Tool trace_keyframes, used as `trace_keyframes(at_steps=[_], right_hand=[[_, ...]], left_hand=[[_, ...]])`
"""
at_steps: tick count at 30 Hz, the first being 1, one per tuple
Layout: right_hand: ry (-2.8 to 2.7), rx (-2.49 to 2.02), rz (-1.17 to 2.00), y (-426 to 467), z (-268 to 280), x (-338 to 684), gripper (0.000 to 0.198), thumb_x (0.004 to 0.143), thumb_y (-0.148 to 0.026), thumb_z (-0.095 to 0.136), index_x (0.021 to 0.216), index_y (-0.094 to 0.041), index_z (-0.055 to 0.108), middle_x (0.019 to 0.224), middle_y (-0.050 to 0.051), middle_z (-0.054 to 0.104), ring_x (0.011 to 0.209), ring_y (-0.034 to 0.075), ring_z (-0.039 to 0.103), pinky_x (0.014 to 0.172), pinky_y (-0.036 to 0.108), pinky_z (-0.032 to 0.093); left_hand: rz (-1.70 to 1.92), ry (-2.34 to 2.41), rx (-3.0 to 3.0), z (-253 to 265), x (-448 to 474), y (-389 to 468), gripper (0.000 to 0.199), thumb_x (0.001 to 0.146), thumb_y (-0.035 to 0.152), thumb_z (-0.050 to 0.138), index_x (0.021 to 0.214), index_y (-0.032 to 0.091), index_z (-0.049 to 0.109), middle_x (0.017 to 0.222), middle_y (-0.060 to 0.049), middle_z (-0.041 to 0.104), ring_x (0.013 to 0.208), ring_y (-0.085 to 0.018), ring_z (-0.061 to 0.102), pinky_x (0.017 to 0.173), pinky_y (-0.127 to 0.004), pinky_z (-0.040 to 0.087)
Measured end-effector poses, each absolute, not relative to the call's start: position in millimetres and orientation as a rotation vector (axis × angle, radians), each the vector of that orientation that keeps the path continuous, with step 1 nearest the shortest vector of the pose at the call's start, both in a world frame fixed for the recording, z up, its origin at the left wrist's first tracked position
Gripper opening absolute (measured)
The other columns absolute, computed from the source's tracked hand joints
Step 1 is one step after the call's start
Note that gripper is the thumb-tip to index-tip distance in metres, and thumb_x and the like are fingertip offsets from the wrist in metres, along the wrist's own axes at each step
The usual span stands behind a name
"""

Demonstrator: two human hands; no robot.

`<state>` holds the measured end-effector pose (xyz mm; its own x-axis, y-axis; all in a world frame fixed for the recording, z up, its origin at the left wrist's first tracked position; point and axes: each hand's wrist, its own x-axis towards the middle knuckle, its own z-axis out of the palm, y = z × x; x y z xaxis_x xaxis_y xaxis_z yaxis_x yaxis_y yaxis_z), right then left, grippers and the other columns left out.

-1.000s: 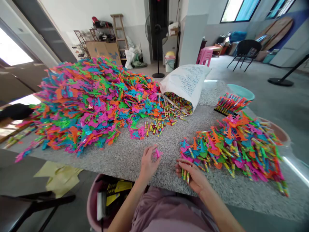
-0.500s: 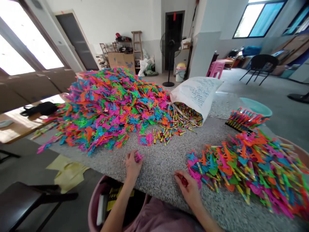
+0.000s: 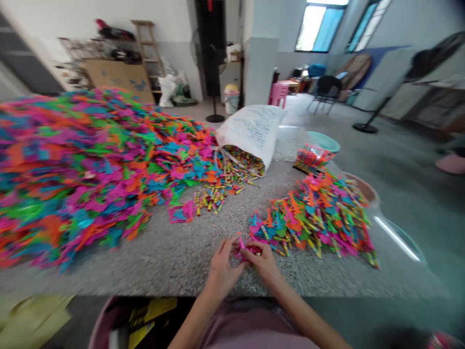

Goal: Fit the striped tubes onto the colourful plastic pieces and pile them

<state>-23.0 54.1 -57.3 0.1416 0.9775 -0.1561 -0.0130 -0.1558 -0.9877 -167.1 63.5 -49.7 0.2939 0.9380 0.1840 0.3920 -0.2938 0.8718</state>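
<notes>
left hand (image 3: 222, 266): down at the near edge of the speckled grey stone table (image 3: 174, 252), fingers curled in and pinching a small pink plastic piece (image 3: 240, 244) that sticks up just past the fingertips

right hand (image 3: 266, 265): right up against the left one, fingertips meeting it, closed around a small red plastic piece (image 3: 253, 249)

where the pieces sit: pink piece is at the tips of the left fingers, red piece is tucked between the right thumb and fingers, and the two pieces touch each other right where both hands meet. Picture's a bit smeary, so can't tell whether they're actually joined

just past the right fingers: a smaller heap of assembled multicoloured plastic toys (image 3: 316, 218), its nearest edge almost touching the right fingertips

well off to the left of the left fingers: huge blurry mound of pink, green, orange and blue flat plastic shapes (image 3: 83, 165), covers most of that side of the table

straight ahead of the fingers, further back: scatter of little multicoloured plastic tubes (image 3: 214, 194), spilling out of a white woven sack (image 3: 254, 131) lying on its side

beyond the small heap: a neat bundle of the same coloured toys (image 3: 312, 157), a teal plastic basin (image 3: 325, 141) behind it

below the hands: pink bucket (image 3: 105, 320) with yellow packaging inside, under the table edge
</notes>
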Motion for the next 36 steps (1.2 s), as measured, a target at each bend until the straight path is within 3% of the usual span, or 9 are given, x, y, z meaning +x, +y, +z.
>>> trace_keyframes(at_steps=[4, 9, 12, 16, 19, 24, 28, 31, 36], right_hand=[[-0.966, -1.451, 1.130, 39.8, -42.9, 4.0, 0.025, 0.067, -0.040, 0.073, 0.068, -0.015, 0.067, 0.051, -0.004, 0.050, 0.047, 0.009, 0.039, 0.047, 0.022, 0.032], [-1.016, -1.499, 1.082, 7.7, -35.3, 27.5, 0.025, 0.066, -0.040, 0.074, 0.066, -0.016, 0.067, 0.051, -0.003, 0.053, 0.048, 0.010, 0.042, 0.047, 0.022, 0.033], [-0.917, -1.601, 0.781, -11.6, -27.6, 61.9, 0.028, 0.068, -0.043, 0.073, 0.072, -0.016, 0.069, 0.056, 0.001, 0.059, 0.050, 0.013, 0.048, 0.048, 0.024, 0.038], [-0.578, -1.744, 0.025, -26.4, -2.3, 142.4, 0.039, 0.070, -0.049, 0.072, 0.090, -0.015, 0.069, 0.063, 0.000, 0.058, 0.053, 0.012, 0.046, 0.049, 0.023, 0.036], [-0.631, -1.780, -0.095, -27.1, 19.8, 179.1, 0.040, 0.067, -0.051, 0.073, 0.085, -0.015, 0.070, 0.064, -0.001, 0.057, 0.056, 0.012, 0.047, 0.053, 0.024, 0.037], [-0.793, -1.776, 0.185, -15.0, 22.4, 144.0, 0.039, 0.064, -0.049, 0.076, 0.084, -0.016, 0.069, 0.060, -0.002, 0.056, 0.055, 0.013, 0.048, 0.050, 0.023, 0.038], [-1.147, -1.647, 0.783, 4.4, -6.7, 63.5, 0.031, 0.065, -0.044, 0.077, 0.078, -0.018, 0.068, 0.056, -0.003, 0.051, 0.049, 0.011, 0.042, 0.046, 0.023, 0.035], [-1.358, -1.501, 1.138, 17.9, -28.1, -1.4, 0.025, 0.068, -0.040, 0.074, 0.071, -0.017, 0.065, 0.054, -0.003, 0.051, 0.048, 0.011, 0.042, 0.047, 0.023, 0.035], [-1.526, -1.379, 1.297, 36.5, -45.3, -49.8, 0.026, 0.070, -0.039, 0.073, 0.081, -0.016, 0.067, 0.066, 0.001, 0.063, 0.058, 0.015, 0.053, 0.056, 0.025, 0.041]], left_hand=[[0.849, 1.398, 2.110, -46.6, -199.0, 113.8, 0.075, 0.062, 0.040, 0.077, 0.130, 0.021, 0.050, 0.128, -0.012, 0.055, 0.121, -0.031, 0.051, 0.104, -0.049, 0.042], [0.840, 2.276, 1.899, -68.2, -246.9, 183.5, 0.060, 0.086, 0.046, 0.050, 0.135, 0.012, 0.047, 0.147, -0.021, 0.035, 0.137, -0.040, 0.025, 0.106, -0.061, 0.026], [0.689, 2.307, 1.904, -87.0, -254.8, 181.0, 0.048, 0.091, 0.041, 0.041, 0.128, 0.013, 0.053, 0.143, -0.018, 0.043, 0.136, -0.040, 0.026, 0.104, -0.064, 0.025], [0.814, 2.247, 2.117, -102.2, -248.3, 156.2, 0.038, 0.092, 0.038, 0.042, 0.117, 0.017, 0.062, 0.128, -0.014, 0.058, 0.134, -0.034, 0.032, 0.108, -0.059, 0.020], [0.881, 2.147, 2.250, -104.6, -247.8, 151.5, 0.032, 0.088, 0.040, 0.050, 0.104, 0.018, 0.067, 0.114, -0.012, 0.066, 0.126, -0.032, 0.041, 0.110, -0.054, 0.017], [1.033, 2.021, 2.146, -97.0, -252.3, 153.9, 0.028, 0.082, 0.043, 0.058, 0.095, 0.019, 0.067, 0.093, -0.010, 0.069, 0.104, -0.028, 0.056, 0.103, -0.046, 0.032], [1.190, 1.858, 1.879, -77.3, -228.2, 118.1, 0.039, 0.074, 0.042, 0.067, 0.103, 0.016, 0.065, 0.103, -0.013, 0.066, 0.104, -0.029, 0.057, 0.097, -0.045, 0.040], [1.071, 1.343, 1.663, -60.4, -197.0, 78.3, 0.038, 0.083, 0.040, 0.057, 0.114, 0.019, 0.062, 0.106, -0.010, 0.067, 0.091, -0.020, 0.063, 0.082, -0.034, 0.050], [1.033, 1.503, 1.330, -47.2, -250.4, 35.0, 0.030, 0.081, 0.043, 0.055, 0.090, 0.016, 0.065, 0.074, -0.003, 0.068, 0.065, -0.016, 0.062, 0.064, -0.026, 0.049]])
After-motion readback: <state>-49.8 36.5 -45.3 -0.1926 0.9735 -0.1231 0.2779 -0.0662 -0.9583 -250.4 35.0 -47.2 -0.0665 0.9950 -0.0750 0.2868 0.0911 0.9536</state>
